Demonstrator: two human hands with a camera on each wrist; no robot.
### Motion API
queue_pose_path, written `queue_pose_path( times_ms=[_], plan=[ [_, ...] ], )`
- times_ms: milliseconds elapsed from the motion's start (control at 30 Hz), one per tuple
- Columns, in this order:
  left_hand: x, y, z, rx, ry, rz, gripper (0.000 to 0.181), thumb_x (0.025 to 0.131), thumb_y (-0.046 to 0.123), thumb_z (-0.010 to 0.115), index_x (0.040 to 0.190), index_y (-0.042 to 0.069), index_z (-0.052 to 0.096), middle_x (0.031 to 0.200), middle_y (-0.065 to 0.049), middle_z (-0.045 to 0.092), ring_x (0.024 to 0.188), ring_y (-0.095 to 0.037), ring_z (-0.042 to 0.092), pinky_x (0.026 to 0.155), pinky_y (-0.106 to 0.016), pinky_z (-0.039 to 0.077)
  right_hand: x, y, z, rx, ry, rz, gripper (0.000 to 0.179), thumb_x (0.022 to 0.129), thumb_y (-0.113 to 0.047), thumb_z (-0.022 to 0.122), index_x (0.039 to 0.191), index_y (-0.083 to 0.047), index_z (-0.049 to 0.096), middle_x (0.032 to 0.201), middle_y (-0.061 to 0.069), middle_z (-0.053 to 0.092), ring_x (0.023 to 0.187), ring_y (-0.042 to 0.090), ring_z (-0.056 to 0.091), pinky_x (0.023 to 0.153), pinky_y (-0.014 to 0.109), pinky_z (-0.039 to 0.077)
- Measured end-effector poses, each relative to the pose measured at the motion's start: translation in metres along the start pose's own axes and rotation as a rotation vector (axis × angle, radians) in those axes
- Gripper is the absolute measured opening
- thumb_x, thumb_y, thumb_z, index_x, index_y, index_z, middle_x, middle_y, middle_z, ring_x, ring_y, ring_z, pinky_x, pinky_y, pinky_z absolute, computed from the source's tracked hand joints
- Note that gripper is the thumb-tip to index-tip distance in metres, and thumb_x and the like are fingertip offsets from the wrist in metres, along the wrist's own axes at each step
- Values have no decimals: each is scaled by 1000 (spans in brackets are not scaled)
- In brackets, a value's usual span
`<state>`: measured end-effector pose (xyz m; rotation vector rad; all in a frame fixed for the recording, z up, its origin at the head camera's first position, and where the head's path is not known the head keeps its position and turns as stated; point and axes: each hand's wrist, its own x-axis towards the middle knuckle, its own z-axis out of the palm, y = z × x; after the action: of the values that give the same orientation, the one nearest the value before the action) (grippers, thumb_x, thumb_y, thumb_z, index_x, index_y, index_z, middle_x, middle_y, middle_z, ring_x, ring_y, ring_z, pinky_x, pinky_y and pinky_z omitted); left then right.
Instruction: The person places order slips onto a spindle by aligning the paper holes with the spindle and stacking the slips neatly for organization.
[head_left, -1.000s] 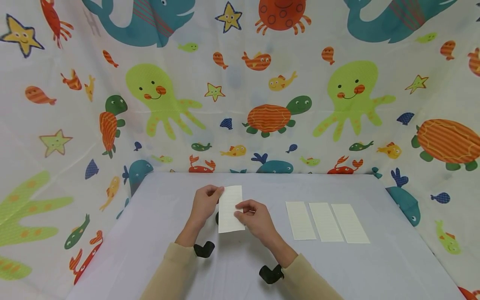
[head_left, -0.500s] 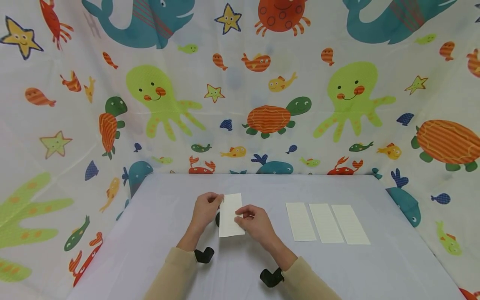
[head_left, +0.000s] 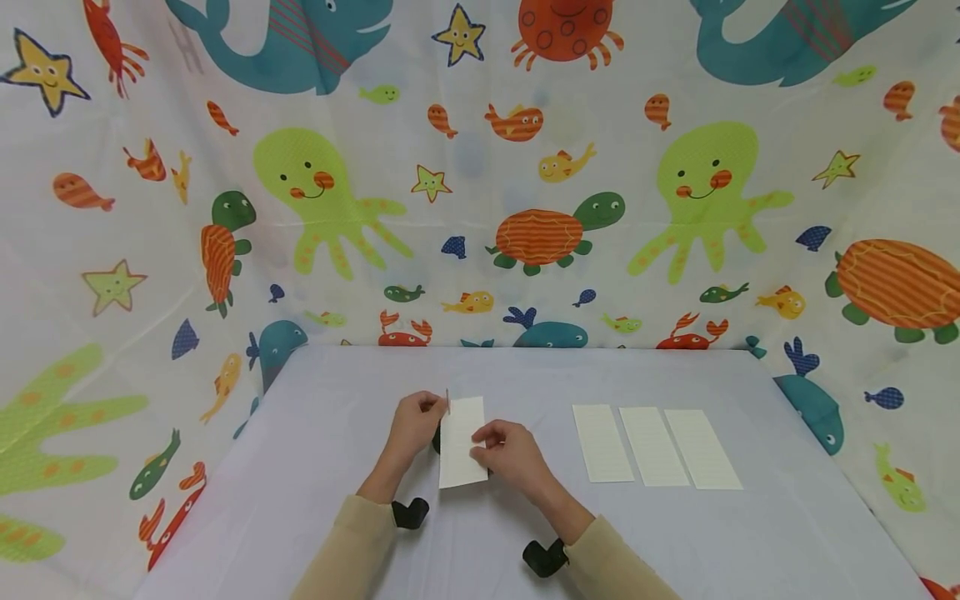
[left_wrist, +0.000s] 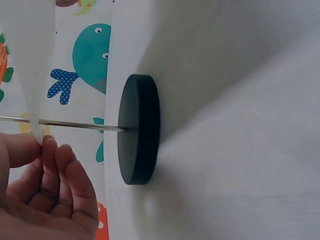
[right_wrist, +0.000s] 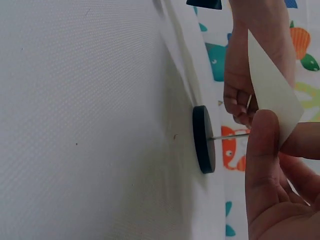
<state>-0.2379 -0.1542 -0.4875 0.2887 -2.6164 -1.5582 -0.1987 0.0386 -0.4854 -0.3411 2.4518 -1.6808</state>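
Left hand [head_left: 416, 421]: thumb and fingertips pinching the far left corner of a pale paper slip [head_left: 462, 450]; part of the hand cut off at the lower left of its wrist view; right hand [head_left: 513, 454]: thumb and finger pinching the slip's right edge, tips partly covering it; slip raised between the two hands, at the middle of the scene, seen nearly edge-on and blurred from the left wrist.

Thin metal spike [left_wrist: 80, 124]: showing on both sides of the slip; whether it pierces the paper cannot be made out; dark round base [left_wrist: 140, 130]: mostly hidden behind slip and hands from the head view, plain in both wrist views.

Black wrist fittings [head_left: 410, 513], one per arm; beige sleeves [head_left: 352, 533], cut off at the near edge.

White worktop [head_left: 795, 517], near end out of frame; three further slips [head_left: 654, 446], side by side on its right, ruling faint; beyond, sea-animal cloth [head_left: 465, 167], upper figures cropped.
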Motion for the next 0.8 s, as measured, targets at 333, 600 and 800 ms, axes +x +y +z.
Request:
queue_pose_path(
  times_ms=[333, 600, 800],
  plan=[
    [2, -11, 3, 41, -36, 9, 16, 97, 19, 68, 96, 3, 71, 84, -6, 63, 76, -20, 55, 63, -30, 46, -4, 8, 3, -49, -76, -38, 11, 87, -5, 75, 96, -3, 70, 73, 1, 56, 56, 12, 56, 52, 26, 46],
    [3, -21, 6, 107, -52, 42, 14, 96, 18, 68, 91, 5, 71, 79, -4, 63, 68, -17, 55, 59, -30, 45, -7, 13, 7, -93, -118, -48, 11, 86, 0, 72, 96, -1, 69, 69, 0, 54, 52, 11, 56, 50, 26, 45],
    [5, -24, 8, 152, -51, 63, 13, 94, 18, 69, 88, 6, 70, 75, -3, 61, 67, -16, 53, 58, -30, 43, -9, 14, 8, -132, -151, -56, 12, 84, 3, 70, 95, -1, 69, 68, 0, 55, 51, 12, 58, 50, 25, 44]
  ],
)
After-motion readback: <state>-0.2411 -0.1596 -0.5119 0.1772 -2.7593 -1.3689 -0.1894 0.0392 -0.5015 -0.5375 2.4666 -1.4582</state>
